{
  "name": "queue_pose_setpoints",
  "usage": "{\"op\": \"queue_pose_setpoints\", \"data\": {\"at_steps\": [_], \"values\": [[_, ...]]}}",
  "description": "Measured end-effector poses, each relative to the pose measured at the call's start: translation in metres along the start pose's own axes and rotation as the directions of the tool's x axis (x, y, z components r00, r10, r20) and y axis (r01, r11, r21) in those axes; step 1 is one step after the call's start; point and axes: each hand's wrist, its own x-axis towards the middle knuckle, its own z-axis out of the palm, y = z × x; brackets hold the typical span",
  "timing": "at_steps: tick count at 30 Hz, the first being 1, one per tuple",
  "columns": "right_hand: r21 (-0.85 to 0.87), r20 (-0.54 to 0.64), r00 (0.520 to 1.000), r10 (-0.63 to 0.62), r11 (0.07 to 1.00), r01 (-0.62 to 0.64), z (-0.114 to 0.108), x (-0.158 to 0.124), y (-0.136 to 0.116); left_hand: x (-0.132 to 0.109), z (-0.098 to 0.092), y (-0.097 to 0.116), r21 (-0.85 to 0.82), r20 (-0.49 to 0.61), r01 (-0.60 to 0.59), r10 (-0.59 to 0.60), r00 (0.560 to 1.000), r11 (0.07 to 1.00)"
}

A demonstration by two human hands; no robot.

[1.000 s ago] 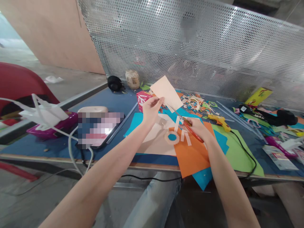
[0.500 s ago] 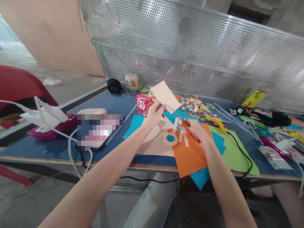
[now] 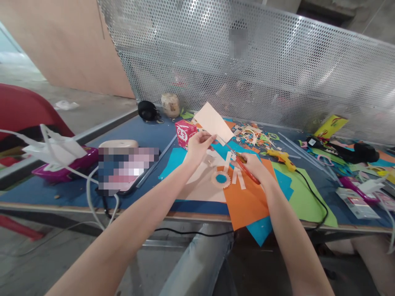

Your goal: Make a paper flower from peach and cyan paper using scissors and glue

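Observation:
My left hand (image 3: 201, 144) pinches the lower left edge of a cream sheet of paper (image 3: 213, 121), lifted above the table. My right hand (image 3: 250, 166) is wrapped round the red-orange handles of a pair of scissors (image 3: 247, 169). Their blades point up and left to the sheet's lower edge; how far they are parted is too small to tell. Below lie a scalloped cream paper ring (image 3: 221, 179) and several short cream strips (image 3: 239, 177), partly over an orange sheet (image 3: 247, 205).
A pink box (image 3: 185, 133) stands left of the cream sheet. Paper scraps (image 3: 254, 135) heap behind. A yellow glue gun (image 3: 282, 159) with a black cord lies right, near green paper (image 3: 311, 201). A phone (image 3: 129, 170) lies left. A perforated metal panel (image 3: 197, 53) borders the back.
My left hand and the cream sheet have shifted very slightly up and left, along with a small shift of the whole view. The scissors stay at the sheet's lower edge.

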Motion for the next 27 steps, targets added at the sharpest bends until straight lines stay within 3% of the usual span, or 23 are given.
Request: {"op": "queue_pose_setpoints", "data": {"at_steps": [8,16,27], "values": [[-0.028,-0.003,0.999,0.054,0.998,-0.054,0.0002,0.0016,0.0015,-0.0013,0.0000,0.0025,-0.018,-0.008,0.020,-0.020,1.000,1.000],[0.007,0.019,0.999,0.041,0.999,-0.041,-0.0013,0.0015,0.0025,0.0008,-0.0001,0.0039,-0.086,-0.046,-0.033,0.030,0.999,0.996],[0.021,0.064,0.998,0.008,1.000,-0.009,-0.0010,0.0013,0.0037,-0.0004,0.0006,0.0066,-0.060,-0.070,-0.063,0.058,0.996,0.996]]}}
